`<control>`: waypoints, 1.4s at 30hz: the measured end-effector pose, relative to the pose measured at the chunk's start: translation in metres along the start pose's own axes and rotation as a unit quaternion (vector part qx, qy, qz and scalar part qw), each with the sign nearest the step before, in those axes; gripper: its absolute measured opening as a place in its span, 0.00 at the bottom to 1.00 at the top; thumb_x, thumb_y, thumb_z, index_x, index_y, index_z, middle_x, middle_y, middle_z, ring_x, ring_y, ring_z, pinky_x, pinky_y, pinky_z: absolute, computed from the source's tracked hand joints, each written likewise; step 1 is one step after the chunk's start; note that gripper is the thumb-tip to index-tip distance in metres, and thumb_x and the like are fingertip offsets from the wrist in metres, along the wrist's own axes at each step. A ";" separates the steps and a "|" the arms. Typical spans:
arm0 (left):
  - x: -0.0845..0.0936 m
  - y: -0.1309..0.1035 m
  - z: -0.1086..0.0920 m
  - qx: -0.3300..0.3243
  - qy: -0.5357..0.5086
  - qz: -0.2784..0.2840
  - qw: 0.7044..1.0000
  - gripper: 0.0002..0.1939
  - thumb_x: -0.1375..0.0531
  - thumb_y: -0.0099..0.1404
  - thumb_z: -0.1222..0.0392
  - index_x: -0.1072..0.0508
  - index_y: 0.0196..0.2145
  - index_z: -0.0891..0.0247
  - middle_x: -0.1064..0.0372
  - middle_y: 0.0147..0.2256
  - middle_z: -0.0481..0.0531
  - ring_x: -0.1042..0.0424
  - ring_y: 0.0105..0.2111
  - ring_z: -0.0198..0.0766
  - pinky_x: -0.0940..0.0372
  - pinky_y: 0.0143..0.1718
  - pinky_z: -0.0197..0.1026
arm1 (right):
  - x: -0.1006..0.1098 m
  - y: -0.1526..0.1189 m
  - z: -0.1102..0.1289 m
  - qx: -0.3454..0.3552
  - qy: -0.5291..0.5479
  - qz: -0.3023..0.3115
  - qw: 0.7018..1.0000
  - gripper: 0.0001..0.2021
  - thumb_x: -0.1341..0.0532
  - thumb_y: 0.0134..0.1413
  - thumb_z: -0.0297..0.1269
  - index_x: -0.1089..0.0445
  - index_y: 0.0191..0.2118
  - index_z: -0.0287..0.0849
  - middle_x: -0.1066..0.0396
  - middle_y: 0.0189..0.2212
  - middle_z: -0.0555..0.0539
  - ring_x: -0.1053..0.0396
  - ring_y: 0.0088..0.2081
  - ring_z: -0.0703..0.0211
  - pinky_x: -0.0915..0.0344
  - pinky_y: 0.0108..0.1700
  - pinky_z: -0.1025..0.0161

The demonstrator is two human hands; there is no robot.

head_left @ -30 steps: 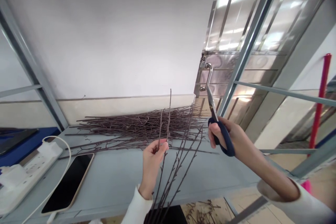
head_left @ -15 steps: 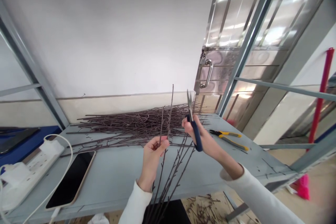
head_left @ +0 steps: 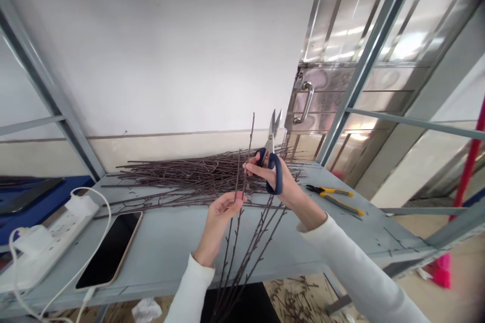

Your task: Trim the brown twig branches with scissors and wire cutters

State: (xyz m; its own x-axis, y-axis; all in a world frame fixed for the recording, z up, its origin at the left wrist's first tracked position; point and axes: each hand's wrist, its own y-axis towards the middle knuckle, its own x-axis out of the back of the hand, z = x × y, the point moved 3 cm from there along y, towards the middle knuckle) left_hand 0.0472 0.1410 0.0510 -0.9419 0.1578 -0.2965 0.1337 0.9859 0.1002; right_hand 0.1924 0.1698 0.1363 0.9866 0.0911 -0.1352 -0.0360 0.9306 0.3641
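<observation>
No text, label, brand, number or sign is legible here.

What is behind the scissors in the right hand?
Behind the scissors are the pale wall and, lower down, part of the twig pile; whatever the scissors and right hand cover cannot be seen.

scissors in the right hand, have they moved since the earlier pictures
Yes, leftward: the scissors now show left of the door handle, nearer the left hand; a second ago their tips lined up with that handle.
</observation>
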 end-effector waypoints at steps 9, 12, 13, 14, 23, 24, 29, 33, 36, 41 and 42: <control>0.010 -0.014 0.022 0.092 -0.076 0.109 0.987 0.13 0.31 0.51 0.56 0.22 0.33 0.66 0.26 0.29 0.52 0.30 0.27 0.33 0.37 0.33 0.36 | -0.003 0.007 0.013 0.013 0.039 0.018 0.999 0.17 0.29 0.38 0.37 0.39 0.29 0.43 0.31 0.23 0.55 0.31 0.28 0.63 0.37 0.35 0.61; 0.007 -0.019 0.025 0.079 -0.103 0.071 0.989 0.11 0.31 0.50 0.58 0.24 0.30 0.66 0.29 0.25 0.49 0.32 0.24 0.31 0.38 0.28 0.34 | -0.001 0.006 0.013 0.025 0.046 0.033 0.998 0.16 0.30 0.39 0.37 0.40 0.29 0.44 0.32 0.23 0.54 0.30 0.30 0.61 0.36 0.35 0.61; 0.005 -0.020 0.025 0.074 -0.111 0.055 0.990 0.11 0.30 0.50 0.58 0.24 0.30 0.66 0.29 0.25 0.49 0.32 0.23 0.30 0.38 0.27 0.34 | 0.001 0.006 0.012 0.028 0.046 0.034 0.998 0.16 0.30 0.40 0.37 0.40 0.29 0.44 0.32 0.23 0.54 0.30 0.31 0.60 0.36 0.35 0.61; 0.004 -0.021 0.024 0.071 -0.120 0.039 0.989 0.12 0.30 0.50 0.58 0.25 0.30 0.66 0.29 0.25 0.48 0.32 0.22 0.30 0.38 0.26 0.33 | 0.002 0.006 0.011 0.027 0.043 0.034 0.998 0.16 0.31 0.40 0.37 0.40 0.29 0.44 0.32 0.24 0.54 0.30 0.32 0.60 0.36 0.35 0.61; -0.009 -0.025 0.012 0.065 -0.174 -0.028 0.982 0.14 0.29 0.48 0.59 0.28 0.29 0.67 0.28 0.23 0.48 0.35 0.18 0.26 0.44 0.17 0.28 | 0.016 0.011 0.015 0.064 -0.068 0.001 0.996 0.17 0.35 0.48 0.48 0.43 0.28 0.45 0.35 0.24 0.53 0.35 0.28 0.62 0.37 0.35 0.61; -0.010 -0.025 0.010 0.062 -0.179 -0.032 0.981 0.14 0.29 0.47 0.59 0.27 0.29 0.67 0.28 0.23 0.48 0.36 0.17 0.25 0.45 0.16 0.28 | 0.018 0.009 0.016 0.074 -0.111 -0.008 0.991 0.17 0.38 0.50 0.50 0.45 0.28 0.45 0.36 0.23 0.54 0.36 0.27 0.63 0.38 0.34 0.61; -0.010 -0.019 0.005 0.064 -0.198 -0.055 0.977 0.16 0.28 0.45 0.58 0.26 0.30 0.68 0.28 0.22 0.49 0.39 0.15 0.24 0.48 0.13 0.27 | 0.031 -0.011 0.006 0.096 -0.336 0.016 0.937 0.18 0.44 0.55 0.54 0.49 0.32 0.46 0.40 0.24 0.55 0.41 0.25 0.64 0.42 0.29 0.64; -0.011 -0.016 0.003 0.062 -0.193 -0.068 0.977 0.18 0.28 0.44 0.57 0.26 0.31 0.68 0.28 0.21 0.48 0.40 0.14 0.24 0.49 0.13 0.28 | 0.038 -0.031 -0.003 0.180 -0.512 0.044 0.839 0.18 0.43 0.54 0.51 0.49 0.36 0.45 0.35 0.30 0.47 0.36 0.30 0.57 0.40 0.32 0.61; -0.013 -0.016 0.004 0.053 -0.187 -0.077 0.978 0.18 0.28 0.44 0.56 0.26 0.30 0.67 0.27 0.22 0.49 0.39 0.15 0.24 0.47 0.14 0.28 | 0.039 -0.040 0.002 0.285 -0.627 0.040 0.723 0.13 0.45 0.57 0.48 0.45 0.36 0.43 0.35 0.31 0.43 0.36 0.33 0.51 0.40 0.35 0.58; -0.016 -0.017 0.002 0.044 -0.179 -0.075 0.980 0.16 0.29 0.46 0.57 0.26 0.30 0.67 0.26 0.23 0.50 0.38 0.16 0.25 0.45 0.15 0.29 | 0.044 -0.048 0.016 0.326 -0.692 0.057 0.641 0.10 0.46 0.57 0.44 0.42 0.35 0.42 0.35 0.29 0.43 0.36 0.32 0.50 0.41 0.34 0.59; -0.017 -0.018 0.001 0.041 -0.177 -0.075 0.981 0.15 0.29 0.46 0.57 0.27 0.30 0.67 0.26 0.23 0.50 0.37 0.16 0.25 0.45 0.16 0.29 | 0.046 -0.050 0.020 0.321 -0.693 0.063 0.643 0.10 0.46 0.57 0.43 0.41 0.36 0.42 0.34 0.29 0.44 0.36 0.32 0.51 0.41 0.34 0.59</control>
State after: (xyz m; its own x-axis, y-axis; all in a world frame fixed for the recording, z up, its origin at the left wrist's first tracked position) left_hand 0.0610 0.1206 0.0531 -0.7888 0.0061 -0.6147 0.0405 0.9983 -0.0420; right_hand 0.2428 0.1205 0.1299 0.1926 -0.6659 0.7208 -0.4951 0.5683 0.6573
